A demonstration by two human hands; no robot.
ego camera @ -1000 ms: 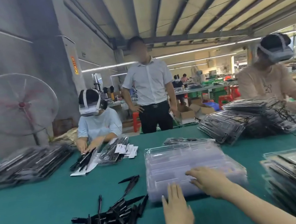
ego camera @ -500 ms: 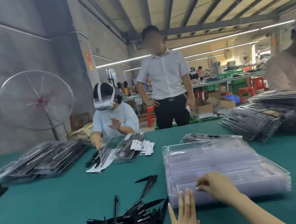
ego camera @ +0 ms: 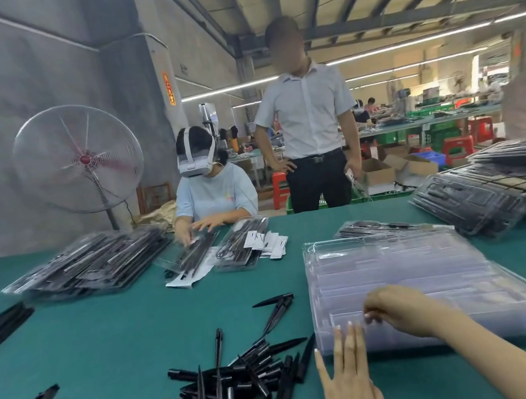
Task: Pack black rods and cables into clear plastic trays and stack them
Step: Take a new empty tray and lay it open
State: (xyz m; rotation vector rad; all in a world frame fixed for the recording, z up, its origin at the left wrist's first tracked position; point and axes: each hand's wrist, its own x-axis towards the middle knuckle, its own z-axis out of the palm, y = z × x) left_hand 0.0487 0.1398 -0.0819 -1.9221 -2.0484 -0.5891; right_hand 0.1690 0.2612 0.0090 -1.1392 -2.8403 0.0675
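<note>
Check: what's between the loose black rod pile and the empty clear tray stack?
Head view: the open left hand, fingers against the empty clear tray stack; loose black rod pile directly left.

Orange sign (ego camera: 169,89) on the grey pillar (ego camera: 167,118), characters illegible

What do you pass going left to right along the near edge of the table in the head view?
pile of black rods → left hand → right hand on the stack of clear trays
</note>
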